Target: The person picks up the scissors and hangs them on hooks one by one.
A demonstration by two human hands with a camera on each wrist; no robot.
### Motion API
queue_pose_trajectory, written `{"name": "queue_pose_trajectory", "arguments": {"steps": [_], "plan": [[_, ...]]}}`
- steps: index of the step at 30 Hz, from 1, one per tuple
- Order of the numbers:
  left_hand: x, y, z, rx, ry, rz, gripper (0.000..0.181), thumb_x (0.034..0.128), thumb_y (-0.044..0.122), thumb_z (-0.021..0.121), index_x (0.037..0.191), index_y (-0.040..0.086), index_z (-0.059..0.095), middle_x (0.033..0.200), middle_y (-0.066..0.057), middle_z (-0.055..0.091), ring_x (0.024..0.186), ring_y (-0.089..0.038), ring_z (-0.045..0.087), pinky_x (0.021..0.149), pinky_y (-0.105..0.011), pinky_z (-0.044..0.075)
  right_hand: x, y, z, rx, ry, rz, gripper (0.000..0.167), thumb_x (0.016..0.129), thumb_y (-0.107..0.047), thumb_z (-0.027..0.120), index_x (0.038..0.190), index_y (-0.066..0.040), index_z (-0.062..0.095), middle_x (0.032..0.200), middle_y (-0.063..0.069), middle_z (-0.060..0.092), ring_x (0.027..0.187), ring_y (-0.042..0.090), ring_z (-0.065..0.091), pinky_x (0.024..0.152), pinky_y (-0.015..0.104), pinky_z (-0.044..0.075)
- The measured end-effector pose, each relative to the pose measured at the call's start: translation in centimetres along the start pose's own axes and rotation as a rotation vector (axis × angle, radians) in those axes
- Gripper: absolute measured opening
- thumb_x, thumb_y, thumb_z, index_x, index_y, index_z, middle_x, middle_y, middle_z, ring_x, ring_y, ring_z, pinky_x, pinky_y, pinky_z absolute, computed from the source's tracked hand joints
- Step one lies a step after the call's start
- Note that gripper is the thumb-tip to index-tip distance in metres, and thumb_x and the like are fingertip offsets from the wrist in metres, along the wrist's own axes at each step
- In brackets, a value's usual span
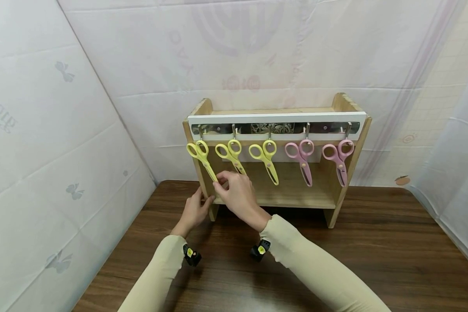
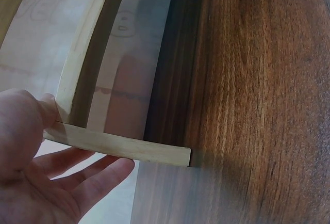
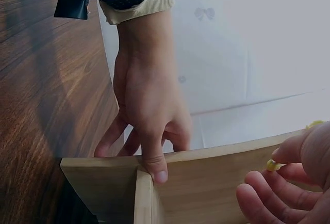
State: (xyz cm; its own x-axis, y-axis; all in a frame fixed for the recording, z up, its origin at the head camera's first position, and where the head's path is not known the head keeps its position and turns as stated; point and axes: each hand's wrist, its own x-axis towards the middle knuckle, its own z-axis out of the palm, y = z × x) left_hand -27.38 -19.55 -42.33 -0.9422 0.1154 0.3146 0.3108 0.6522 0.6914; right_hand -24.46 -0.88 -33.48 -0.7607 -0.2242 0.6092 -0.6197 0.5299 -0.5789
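Observation:
My right hand (image 1: 239, 195) pinches the blade tip of the leftmost yellow scissors (image 1: 203, 161) between thumb and fingers. Those scissors hang at a slant by a handle loop from the left end hook; in the right wrist view only a bit of yellow tip (image 3: 274, 165) shows at the fingertips. Down at the lower left, my left hand (image 1: 194, 212) grips the side panel (image 2: 129, 149) of a wooden rack (image 1: 296, 195), thumb on the inner side near the shelf, other fingers outside. Two more yellow scissors (image 1: 266, 159) and two pink scissors (image 1: 302, 161) hang from the other hooks.
A metal hook strip (image 1: 239, 128) runs along the rack's white front board (image 1: 277, 118). The rack stands on a dark wood table (image 1: 226, 268), near its back edge. Pale patterned cloth (image 1: 140, 56) hangs behind and at both sides.

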Motion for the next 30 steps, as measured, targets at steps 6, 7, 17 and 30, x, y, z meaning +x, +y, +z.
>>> {"name": "queue_pose_trajectory", "arguments": {"steps": [6, 7, 17, 30], "plan": [[0.0, 0.2, -0.1, -0.006, -0.022, -0.014, 0.047, 0.1077, 0.019, 0.057, 0.149, 0.002, 0.045, 0.129, -0.029, 0.064, 0.111, -0.042, 0.068, 0.084, -0.051, 0.061, 0.0, 0.2, 0.3, -0.006, -0.003, 0.010, 0.012, 0.096, -0.016, 0.074, 0.105, -0.008, 0.078, 0.089, 0.001, 0.077, 0.067, 0.009, 0.068, 0.056, 0.024, 0.053], [0.0, 0.2, -0.1, -0.007, -0.023, -0.012, 0.047, 0.1077, 0.019, 0.057, 0.149, 0.001, 0.045, 0.129, -0.029, 0.064, 0.111, -0.042, 0.068, 0.084, -0.052, 0.061, 0.0, 0.2, 0.3, -0.005, -0.006, 0.012, 0.012, 0.096, -0.016, 0.074, 0.105, -0.008, 0.078, 0.089, 0.001, 0.077, 0.067, 0.009, 0.068, 0.056, 0.023, 0.053], [-0.1, 0.2, -0.2, -0.014, -0.038, -0.008, 0.048, 0.1083, 0.020, 0.056, 0.151, 0.002, 0.043, 0.132, -0.030, 0.062, 0.113, -0.043, 0.067, 0.086, -0.051, 0.061, -0.1, 0.4, 1.1, 0.003, -0.018, 0.023, 0.013, 0.097, -0.016, 0.073, 0.106, -0.008, 0.078, 0.089, 0.001, 0.076, 0.065, 0.007, 0.066, 0.051, 0.019, 0.049], [-0.1, 0.1, -0.2, -0.006, -0.031, 0.003, 0.047, 0.1080, 0.019, 0.057, 0.150, 0.002, 0.044, 0.130, -0.030, 0.063, 0.112, -0.043, 0.068, 0.085, -0.051, 0.061, -0.2, 0.6, 1.4, -0.007, -0.025, 0.041, 0.016, 0.099, -0.020, 0.071, 0.107, -0.009, 0.078, 0.090, 0.000, 0.076, 0.067, 0.007, 0.066, 0.052, 0.020, 0.049]]}}
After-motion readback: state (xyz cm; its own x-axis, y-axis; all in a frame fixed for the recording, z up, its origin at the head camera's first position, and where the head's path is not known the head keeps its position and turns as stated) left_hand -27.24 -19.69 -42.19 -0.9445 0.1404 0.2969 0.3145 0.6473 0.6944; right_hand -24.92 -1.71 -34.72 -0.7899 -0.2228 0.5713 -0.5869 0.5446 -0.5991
